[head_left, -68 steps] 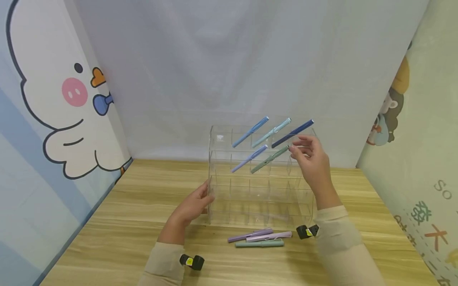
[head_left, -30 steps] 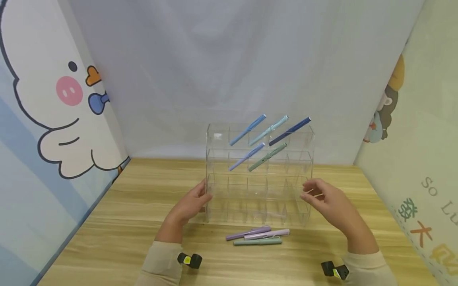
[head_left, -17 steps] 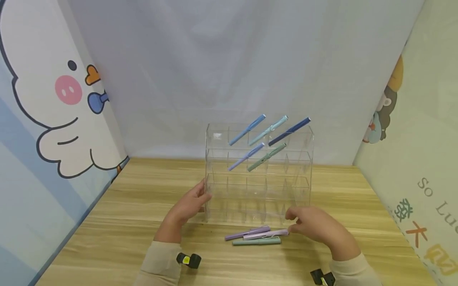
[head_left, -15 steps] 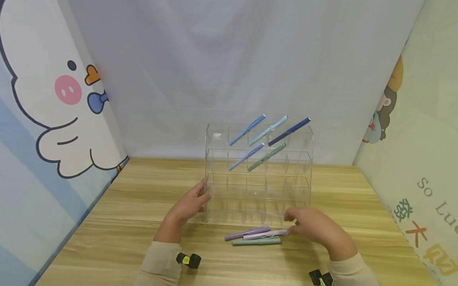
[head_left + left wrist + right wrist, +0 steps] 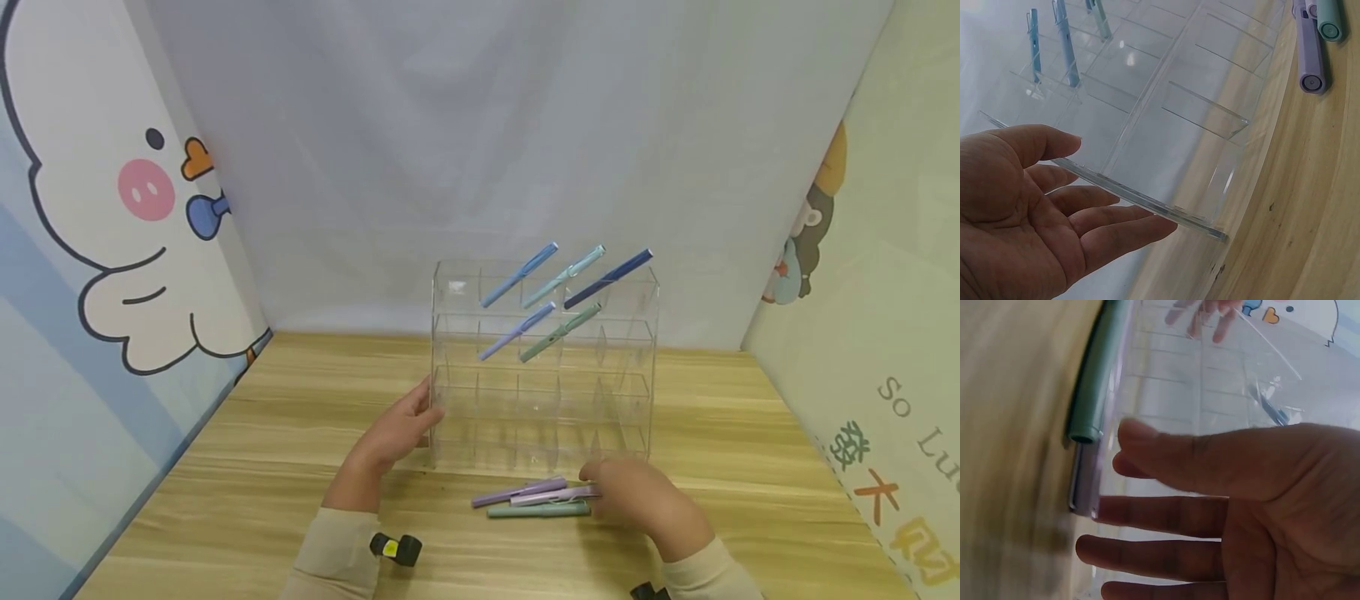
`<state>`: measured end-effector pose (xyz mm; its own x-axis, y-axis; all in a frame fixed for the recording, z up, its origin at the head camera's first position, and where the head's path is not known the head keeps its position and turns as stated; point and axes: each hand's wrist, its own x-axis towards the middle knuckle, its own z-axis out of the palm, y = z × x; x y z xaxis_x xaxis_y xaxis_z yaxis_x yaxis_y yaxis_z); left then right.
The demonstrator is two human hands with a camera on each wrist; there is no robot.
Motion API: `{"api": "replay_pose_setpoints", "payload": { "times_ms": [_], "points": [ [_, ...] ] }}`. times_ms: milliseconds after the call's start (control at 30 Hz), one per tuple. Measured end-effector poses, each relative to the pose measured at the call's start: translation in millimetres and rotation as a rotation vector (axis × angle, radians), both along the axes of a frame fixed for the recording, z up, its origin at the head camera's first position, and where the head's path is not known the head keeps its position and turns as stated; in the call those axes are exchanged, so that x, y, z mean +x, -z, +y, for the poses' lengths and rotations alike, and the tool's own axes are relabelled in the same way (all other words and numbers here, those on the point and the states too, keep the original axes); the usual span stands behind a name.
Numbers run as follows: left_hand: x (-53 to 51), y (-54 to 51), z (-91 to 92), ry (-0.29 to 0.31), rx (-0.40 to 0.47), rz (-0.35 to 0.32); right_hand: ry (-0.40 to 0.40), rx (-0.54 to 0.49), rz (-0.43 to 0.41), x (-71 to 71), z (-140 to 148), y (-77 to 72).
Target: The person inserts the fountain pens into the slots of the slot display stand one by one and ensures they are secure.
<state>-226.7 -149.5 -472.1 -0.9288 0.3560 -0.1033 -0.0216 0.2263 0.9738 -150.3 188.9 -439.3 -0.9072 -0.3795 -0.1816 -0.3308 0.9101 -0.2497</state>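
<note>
My left hand (image 5: pixel 395 429) grips the left side panel of a clear acrylic pen rack (image 5: pixel 538 389), thumb in front and fingers behind. By the right ends of three pens on the table, my right hand (image 5: pixel 637 497) reaches with extended fingers. Those are a purple pen (image 5: pixel 510 493), a pale lilac pen (image 5: pixel 551 497) and a mint-green pen (image 5: pixel 536 510). In the right wrist view, a fingertip is at the lilac pen's end (image 5: pixel 1087 487), with no pinch visible. The rack's top row bears blue (image 5: pixel 519 275), pale aqua (image 5: pixel 562 277) and navy (image 5: pixel 609 278) pens.
One tier lower in the rack lie a periwinkle pen (image 5: pixel 517 332) and a sage-green pen (image 5: pixel 560 332). The wooden table (image 5: pixel 322 367) meets a grey-white curtain (image 5: pixel 480 150) behind, with cartoon-printed panels at both sides.
My right hand has come down from the sage-green pen in the second tier to the loose pens, and shifted slightly left lately. My left hand stays on the rack.
</note>
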Motion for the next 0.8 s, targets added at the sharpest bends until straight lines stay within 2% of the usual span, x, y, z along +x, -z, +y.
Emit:
{"api": "replay_pose_setpoints", "payload": {
  "times_ms": [300, 667, 800],
  "points": [
    [-0.3, -0.6, 1.6, 0.002, 0.003, -0.004, -0.017, 0.097, 0.125, 4.9, -11, 13.6],
    [-1.3, -0.1, 0.2, -0.011, -0.002, -0.004, -0.020, 0.164, 0.128, 3.6, -16, 16.9],
    [-1.2, -0.3, 0.3, -0.012, -0.007, 0.000, 0.014, 0.132, 0.100, 1.5, -13, 14.1]
  ]
}}
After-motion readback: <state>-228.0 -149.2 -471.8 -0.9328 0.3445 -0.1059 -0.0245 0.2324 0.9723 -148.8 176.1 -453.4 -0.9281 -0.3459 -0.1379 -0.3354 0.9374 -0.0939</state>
